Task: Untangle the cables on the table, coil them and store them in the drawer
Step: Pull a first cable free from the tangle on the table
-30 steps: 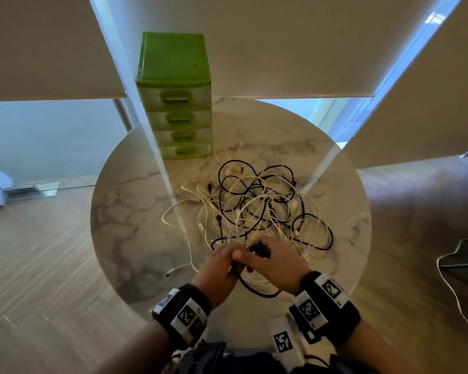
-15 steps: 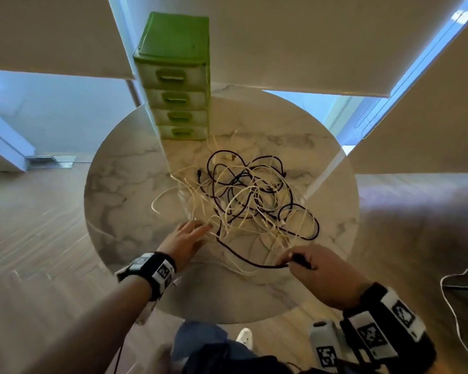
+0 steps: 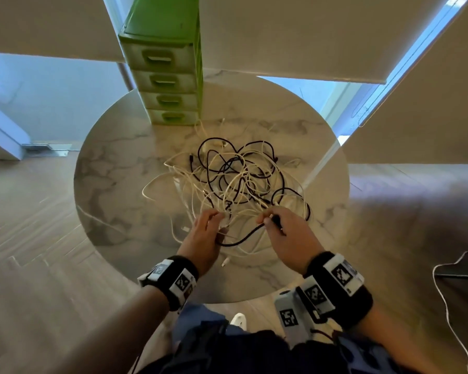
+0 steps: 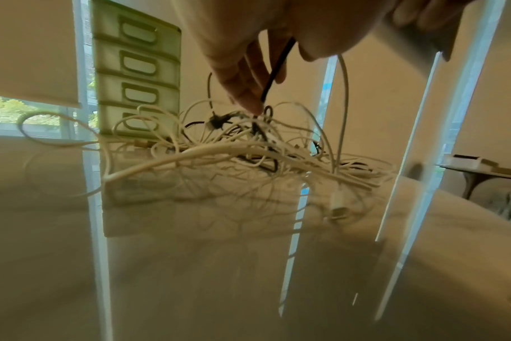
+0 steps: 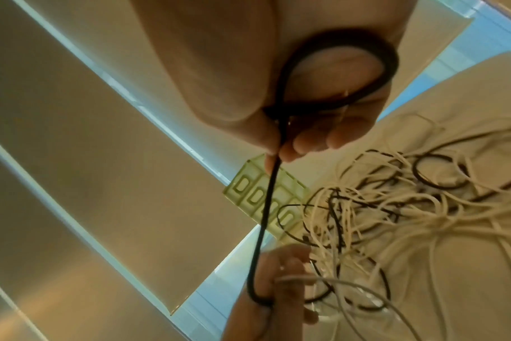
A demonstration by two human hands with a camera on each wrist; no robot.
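Observation:
A tangle of black and white cables (image 3: 241,179) lies in the middle of the round marble table (image 3: 114,184). My right hand (image 3: 268,220) pinches the plug end of a black cable (image 3: 243,238) at the tangle's near edge; the right wrist view shows a small loop of that black cable (image 5: 336,69) in the palm. From there the cable sags across to my left hand (image 3: 214,220), whose fingers (image 4: 242,87) curl round it just above the pile. The green drawer unit (image 3: 165,76) stands at the table's far side with every drawer closed.
A loose white plug (image 3: 225,261) lies on the table near my left wrist. To the right, a white cord (image 3: 443,292) trails over the wooden floor. Window blinds hang behind the drawer unit. A low side table (image 4: 482,170) stands off to the right.
My hands have come back together at the tangle's near edge. The left hand, open on the white cables before, now holds the black cable. The right hand moved left with the plug end.

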